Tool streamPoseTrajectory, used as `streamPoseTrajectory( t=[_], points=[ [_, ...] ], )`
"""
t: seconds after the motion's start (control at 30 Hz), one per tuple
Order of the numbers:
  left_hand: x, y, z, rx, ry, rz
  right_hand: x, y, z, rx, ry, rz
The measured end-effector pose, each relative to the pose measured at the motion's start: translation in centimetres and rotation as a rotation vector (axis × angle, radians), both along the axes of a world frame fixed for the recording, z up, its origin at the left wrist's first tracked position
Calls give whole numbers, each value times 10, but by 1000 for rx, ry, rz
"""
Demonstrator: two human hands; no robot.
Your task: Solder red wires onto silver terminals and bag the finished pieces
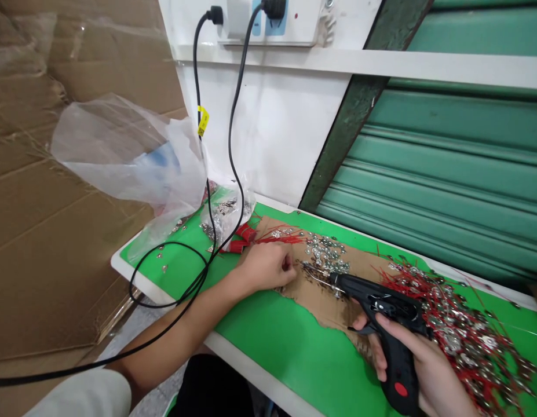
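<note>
My right hand (418, 359) is wrapped round the grip of a black glue gun (383, 315) with a red button, its nozzle pointing left over a torn piece of cardboard (324, 295). My left hand (268, 266) rests on the cardboard with its fingers curled in a pinch; what they hold is too small to make out. Several small silver metal pieces (327, 255) lie scattered just beyond the nozzle. A pile of red wires with metal ends (461, 327) lies to the right of the gun.
The green tabletop (294, 347) has a white edge. Black cables (207, 231) run from a wall socket strip (268, 20) down across the table's left end. A clear plastic bag (129, 156) and red bundles (242, 240) sit at the back left. Cardboard sheets (42, 231) stand left.
</note>
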State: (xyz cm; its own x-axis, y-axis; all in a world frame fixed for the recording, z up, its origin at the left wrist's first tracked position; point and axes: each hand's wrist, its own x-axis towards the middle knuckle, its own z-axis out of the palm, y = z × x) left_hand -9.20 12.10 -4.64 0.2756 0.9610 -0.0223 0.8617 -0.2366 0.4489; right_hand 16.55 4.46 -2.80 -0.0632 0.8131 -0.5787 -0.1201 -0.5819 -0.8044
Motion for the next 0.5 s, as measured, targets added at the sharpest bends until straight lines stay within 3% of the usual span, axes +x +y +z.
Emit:
streamPoseTrajectory(
  t=[0.5],
  points=[
    [0, -1, 2, -20, -36, 20, 1, 0, -2, -30, -4, 29]
  ],
)
